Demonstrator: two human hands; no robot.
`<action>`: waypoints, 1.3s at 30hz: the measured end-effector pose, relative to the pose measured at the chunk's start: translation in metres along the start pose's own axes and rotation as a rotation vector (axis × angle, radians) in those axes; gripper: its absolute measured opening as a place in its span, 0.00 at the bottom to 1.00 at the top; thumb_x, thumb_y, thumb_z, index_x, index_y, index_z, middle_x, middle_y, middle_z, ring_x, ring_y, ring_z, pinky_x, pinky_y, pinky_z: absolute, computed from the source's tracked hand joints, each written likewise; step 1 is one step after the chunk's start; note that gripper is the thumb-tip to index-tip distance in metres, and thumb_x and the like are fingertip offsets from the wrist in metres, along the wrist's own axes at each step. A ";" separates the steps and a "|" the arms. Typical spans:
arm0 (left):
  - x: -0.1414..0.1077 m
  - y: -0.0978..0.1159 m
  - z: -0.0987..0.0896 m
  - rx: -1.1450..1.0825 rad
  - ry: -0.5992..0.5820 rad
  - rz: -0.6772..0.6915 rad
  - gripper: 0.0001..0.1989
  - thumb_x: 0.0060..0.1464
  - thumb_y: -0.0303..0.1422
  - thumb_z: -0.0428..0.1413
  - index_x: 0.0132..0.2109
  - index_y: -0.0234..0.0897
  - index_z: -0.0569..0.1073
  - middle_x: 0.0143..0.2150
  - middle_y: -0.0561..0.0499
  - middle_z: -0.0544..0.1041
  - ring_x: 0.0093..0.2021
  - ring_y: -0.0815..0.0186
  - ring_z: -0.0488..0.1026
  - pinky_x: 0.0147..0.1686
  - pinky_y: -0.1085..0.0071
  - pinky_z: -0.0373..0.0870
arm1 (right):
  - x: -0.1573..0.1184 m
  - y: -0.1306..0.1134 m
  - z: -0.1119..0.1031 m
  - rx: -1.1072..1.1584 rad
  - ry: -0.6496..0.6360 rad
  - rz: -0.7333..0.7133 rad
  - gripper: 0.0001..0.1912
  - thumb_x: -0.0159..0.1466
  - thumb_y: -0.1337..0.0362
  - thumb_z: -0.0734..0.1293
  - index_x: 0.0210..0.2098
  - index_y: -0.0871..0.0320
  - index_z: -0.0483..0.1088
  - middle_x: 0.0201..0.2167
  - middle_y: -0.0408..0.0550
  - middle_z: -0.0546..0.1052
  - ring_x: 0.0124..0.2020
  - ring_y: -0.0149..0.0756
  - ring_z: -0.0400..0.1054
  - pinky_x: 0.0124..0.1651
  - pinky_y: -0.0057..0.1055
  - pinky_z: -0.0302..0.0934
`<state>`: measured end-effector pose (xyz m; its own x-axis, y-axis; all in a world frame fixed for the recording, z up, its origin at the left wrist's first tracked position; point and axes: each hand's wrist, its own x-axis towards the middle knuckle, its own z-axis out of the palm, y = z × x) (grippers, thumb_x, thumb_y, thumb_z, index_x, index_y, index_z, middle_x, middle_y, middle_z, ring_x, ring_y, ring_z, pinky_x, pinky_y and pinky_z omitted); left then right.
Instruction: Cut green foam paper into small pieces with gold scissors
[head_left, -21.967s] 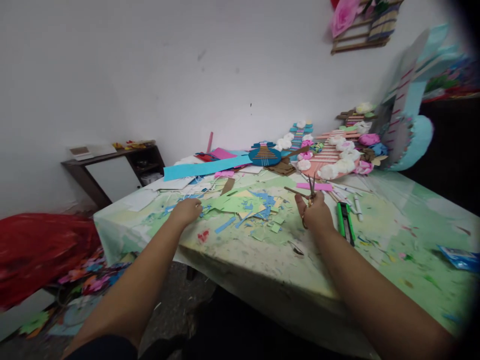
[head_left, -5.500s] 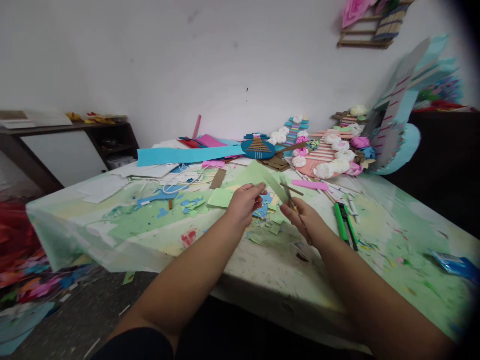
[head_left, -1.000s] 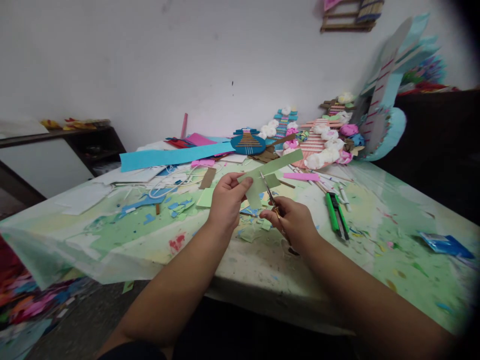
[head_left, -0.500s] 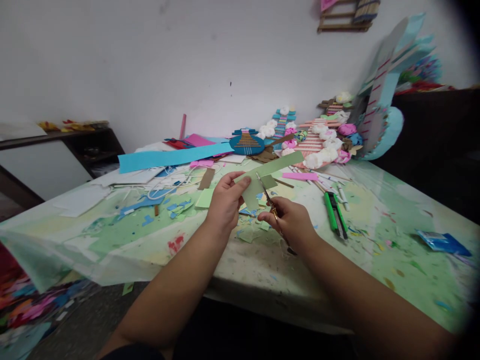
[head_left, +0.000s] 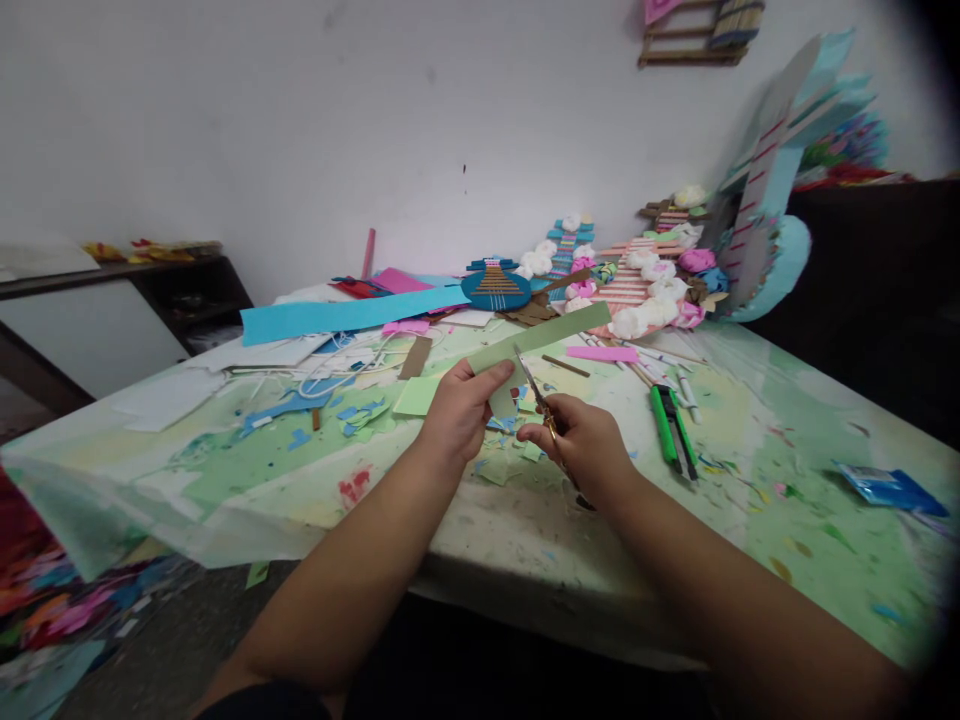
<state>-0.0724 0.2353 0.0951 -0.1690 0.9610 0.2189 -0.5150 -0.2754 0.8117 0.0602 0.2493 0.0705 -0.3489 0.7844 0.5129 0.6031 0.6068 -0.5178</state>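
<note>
My left hand (head_left: 466, 408) pinches a long olive-green paper strip (head_left: 562, 332) between thumb and fingers. The strip slants up to the right, and a lower green flap hangs below the thumb. Scissors (head_left: 534, 384) are gripped in my right hand (head_left: 581, 445), their handles partly hidden by the fingers. The blade tips meet the strip's lower edge just right of my left thumb. Small green and blue paper scraps (head_left: 364, 415) lie on the table beside and beneath my hands.
A green box cutter (head_left: 672, 430) lies right of my hands, near a pink strip (head_left: 602, 353) and white pens. Behind are a blue paper strip (head_left: 337, 312), a teal stringed paper craft (head_left: 495, 286) and crafts with paper flowers. A blue packet (head_left: 889, 488) lies at far right.
The squarish olive-green piece below the strip, right of the scissor blades, no longer shows there. My left thumb has shifted right, closer to the blades. The scissors stay in nearly the same place.
</note>
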 end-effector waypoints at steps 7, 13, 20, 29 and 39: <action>0.002 0.000 -0.001 -0.031 0.082 0.011 0.09 0.37 0.31 0.57 0.30 0.32 0.68 0.23 0.54 0.70 0.20 0.75 0.66 0.20 0.77 0.63 | -0.003 -0.005 -0.002 0.051 0.044 -0.015 0.19 0.48 0.47 0.60 0.24 0.58 0.62 0.13 0.38 0.59 0.16 0.24 0.50 0.19 0.23 0.46; 0.010 -0.007 -0.008 -0.073 0.131 0.051 0.12 0.39 0.35 0.55 0.34 0.35 0.67 0.28 0.53 0.71 0.26 0.72 0.68 0.25 0.75 0.65 | -0.004 -0.008 -0.004 0.054 0.030 -0.021 0.17 0.50 0.49 0.59 0.25 0.57 0.59 0.15 0.38 0.59 0.17 0.25 0.50 0.20 0.23 0.46; 0.005 -0.002 -0.007 -0.014 0.021 0.012 0.13 0.39 0.35 0.55 0.35 0.34 0.67 0.28 0.52 0.72 0.27 0.70 0.69 0.28 0.72 0.66 | -0.001 -0.008 -0.003 -0.018 0.029 0.016 0.18 0.50 0.48 0.58 0.27 0.57 0.59 0.16 0.39 0.61 0.18 0.26 0.53 0.21 0.24 0.45; 0.004 -0.002 -0.006 0.003 -0.003 0.002 0.12 0.39 0.33 0.55 0.34 0.33 0.68 0.28 0.51 0.73 0.27 0.70 0.69 0.29 0.72 0.67 | 0.000 -0.005 -0.004 -0.037 0.061 0.024 0.17 0.50 0.49 0.59 0.27 0.57 0.59 0.18 0.39 0.62 0.19 0.27 0.53 0.22 0.24 0.45; 0.004 -0.001 -0.006 0.050 -0.018 0.009 0.11 0.39 0.34 0.55 0.31 0.31 0.69 0.26 0.50 0.72 0.25 0.71 0.68 0.26 0.73 0.65 | 0.001 -0.006 -0.005 -0.016 -0.057 0.023 0.18 0.50 0.49 0.58 0.31 0.57 0.60 0.20 0.41 0.65 0.21 0.28 0.56 0.23 0.24 0.47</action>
<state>-0.0774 0.2393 0.0915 -0.1579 0.9590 0.2352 -0.4711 -0.2825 0.8356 0.0599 0.2461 0.0777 -0.3747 0.8044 0.4610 0.6224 0.5868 -0.5181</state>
